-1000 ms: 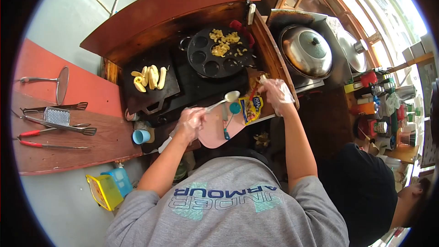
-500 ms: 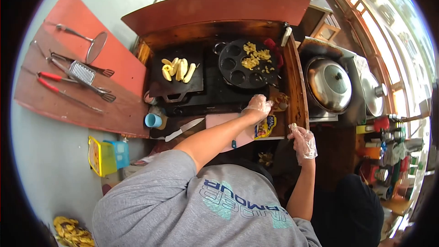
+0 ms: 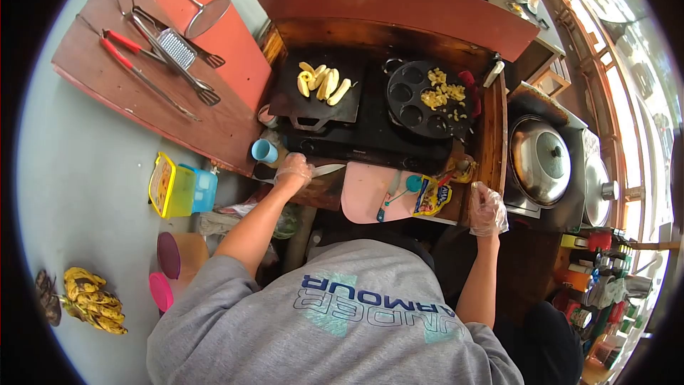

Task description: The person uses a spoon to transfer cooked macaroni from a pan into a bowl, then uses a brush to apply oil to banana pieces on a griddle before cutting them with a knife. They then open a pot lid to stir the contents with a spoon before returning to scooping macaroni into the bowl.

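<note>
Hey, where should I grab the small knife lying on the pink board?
Take the small knife by its teal handle, probably best from your own side of the pink board: the handle points toward you near the board's close edge, while the blade points away toward the stove.

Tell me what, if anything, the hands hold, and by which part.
The left hand covers the handle end of the knife; whether it grips cannot be told. No held thing shows in the right hand.
</note>
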